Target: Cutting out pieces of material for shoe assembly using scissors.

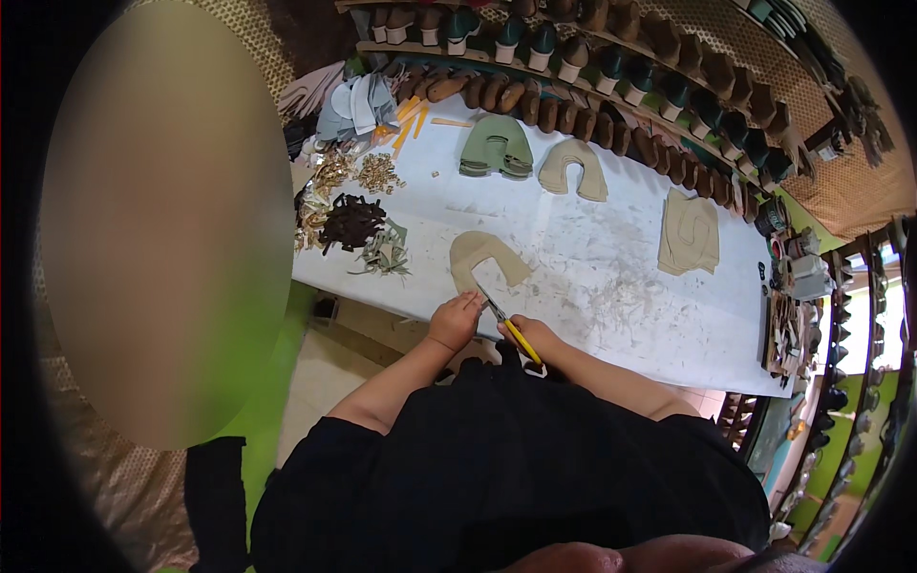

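Observation:
My left hand (457, 321) pinches the near left end of a beige horseshoe-shaped piece (470, 250), which lies at the front of the white table. In my right hand (537, 336) is a pair of scissors (522, 343) with yellow handles. Their metal blades point away from me and reach the piece's edge beside my left fingertips. Whether the blades are apart cannot be made out. Farther back lie a stack of green curved pieces (482, 158) and a stack of beige horseshoe-shaped pieces (589, 178). More beige pieces (690, 244) are stacked at the right.
The white table (573, 248) bears small gold parts (380, 174), dark strips (353, 224) and green scraps (385, 252) at its left. Wooden shoe lasts (564, 117) line the back, below a shelf of shoes (573, 59). Tins and boxes (807, 277) crowd the right end.

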`<control>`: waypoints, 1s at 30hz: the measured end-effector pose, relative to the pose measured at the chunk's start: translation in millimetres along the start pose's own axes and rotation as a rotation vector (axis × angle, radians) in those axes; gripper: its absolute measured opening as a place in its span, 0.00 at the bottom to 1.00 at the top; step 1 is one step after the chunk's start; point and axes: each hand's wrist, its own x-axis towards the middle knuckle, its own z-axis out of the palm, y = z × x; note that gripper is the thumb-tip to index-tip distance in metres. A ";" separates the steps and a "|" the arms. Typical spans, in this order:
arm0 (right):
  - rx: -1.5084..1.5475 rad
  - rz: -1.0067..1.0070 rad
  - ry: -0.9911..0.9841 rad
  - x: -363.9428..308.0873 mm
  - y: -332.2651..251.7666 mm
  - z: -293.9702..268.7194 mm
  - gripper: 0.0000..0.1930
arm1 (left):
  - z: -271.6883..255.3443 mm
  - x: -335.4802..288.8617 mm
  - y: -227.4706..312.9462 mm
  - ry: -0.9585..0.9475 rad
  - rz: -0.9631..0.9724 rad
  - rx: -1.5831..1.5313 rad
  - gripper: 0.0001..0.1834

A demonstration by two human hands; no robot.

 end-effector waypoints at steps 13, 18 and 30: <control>0.057 0.045 -0.062 -2.6 -8.2 -4.5 0.31 | -6.9 -10.8 8.0 -0.035 -0.033 -0.020 0.15; -0.064 -0.032 0.009 -0.7 1.3 3.4 0.30 | -9.2 -11.6 12.7 -0.030 -0.059 -0.014 0.14; 0.120 0.011 -0.072 -4.1 -10.5 2.6 0.32 | -14.4 -20.2 21.6 0.016 -0.068 -0.054 0.14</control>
